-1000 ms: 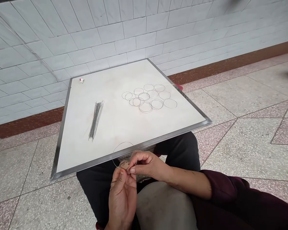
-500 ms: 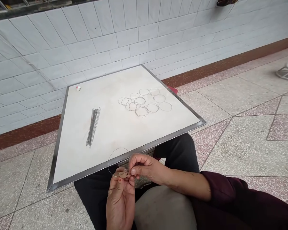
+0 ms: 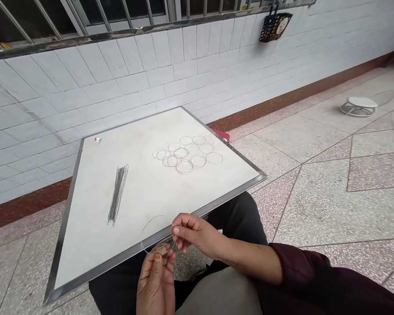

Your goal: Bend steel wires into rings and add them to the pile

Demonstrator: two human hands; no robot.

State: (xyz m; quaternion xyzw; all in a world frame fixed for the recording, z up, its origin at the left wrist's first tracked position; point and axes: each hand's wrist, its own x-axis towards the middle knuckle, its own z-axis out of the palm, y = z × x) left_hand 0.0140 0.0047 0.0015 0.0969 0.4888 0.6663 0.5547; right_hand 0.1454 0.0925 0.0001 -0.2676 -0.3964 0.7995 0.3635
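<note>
Fingers of our left hand point(image 3: 156, 280), palm upturned, pinch one small tan piece point(image 3: 161, 250); our right hand point(image 3: 197, 236), angled in from the right, holds one curved wire point(image 3: 153, 217) between thumb and forefinger over the near edge of the table point(image 3: 144, 188), where one wire bundle point(image 3: 117, 194) and at least ten rings point(image 3: 184, 173) lie

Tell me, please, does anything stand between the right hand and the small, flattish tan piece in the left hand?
No separate obstacle is visible between the right hand and the tan piece in the left hand. Only the thin, curved grey metal wire, apparently pinched by the right hand, seems to cross that gap.
</note>
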